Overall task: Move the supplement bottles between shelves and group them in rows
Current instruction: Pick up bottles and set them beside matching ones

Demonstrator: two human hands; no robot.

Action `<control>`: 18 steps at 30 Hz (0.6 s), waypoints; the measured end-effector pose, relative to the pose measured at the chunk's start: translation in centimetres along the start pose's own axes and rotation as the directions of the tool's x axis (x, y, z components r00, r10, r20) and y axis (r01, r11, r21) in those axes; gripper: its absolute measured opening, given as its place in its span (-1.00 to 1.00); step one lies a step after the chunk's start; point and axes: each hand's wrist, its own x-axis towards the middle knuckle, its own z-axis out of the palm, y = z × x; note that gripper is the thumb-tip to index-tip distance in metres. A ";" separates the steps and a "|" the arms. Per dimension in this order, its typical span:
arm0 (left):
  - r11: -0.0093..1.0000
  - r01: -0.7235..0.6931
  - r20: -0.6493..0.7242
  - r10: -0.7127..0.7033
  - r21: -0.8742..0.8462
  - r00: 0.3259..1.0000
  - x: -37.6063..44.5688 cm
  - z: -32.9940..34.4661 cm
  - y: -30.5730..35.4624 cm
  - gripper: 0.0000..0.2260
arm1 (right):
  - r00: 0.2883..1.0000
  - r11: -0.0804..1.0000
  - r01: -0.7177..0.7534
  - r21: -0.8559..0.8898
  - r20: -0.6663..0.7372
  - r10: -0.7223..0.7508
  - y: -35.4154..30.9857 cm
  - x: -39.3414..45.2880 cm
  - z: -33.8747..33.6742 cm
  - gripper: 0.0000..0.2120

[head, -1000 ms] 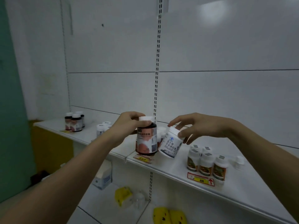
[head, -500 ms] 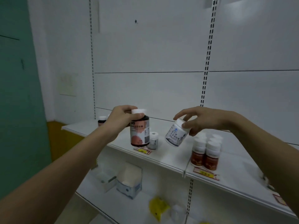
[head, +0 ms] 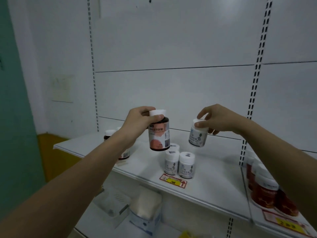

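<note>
Above the shelf (head: 214, 170), left hand (head: 137, 124) grips a dark bottle (head: 159, 134), right hand (head: 217, 120) pinches a white bottle (head: 198, 134).

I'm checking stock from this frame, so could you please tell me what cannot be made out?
Head view only:
- Dark bottles at the shelf's far left: mostly hidden behind the left forearm.
- Red bottles: partly covered by the right forearm, blurred.
- Label text on the brown bottle and white bottle: too blurred to read.
- Lower shelf boxes: blurred, cut by the bottom edge.
</note>
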 end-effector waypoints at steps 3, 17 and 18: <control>1.000 0.031 0.048 -0.031 -0.001 0.998 2.8 0.3 -1.5 -0.62 | 0.998 0.998 -0.058 0.004 0.034 0.058 1.8 3.3 2.2 -0.70; 0.999 0.019 0.232 -0.007 -0.047 0.973 13.7 0.9 -6.3 -0.61 | 0.821 0.952 -0.287 -0.105 0.486 0.301 6.6 9.1 7.9 -0.66; 0.998 0.018 0.240 -0.005 -0.052 0.971 14.2 1.0 -6.4 -0.61 | 0.809 0.950 -0.295 -0.099 0.504 0.304 6.6 9.1 8.1 -0.64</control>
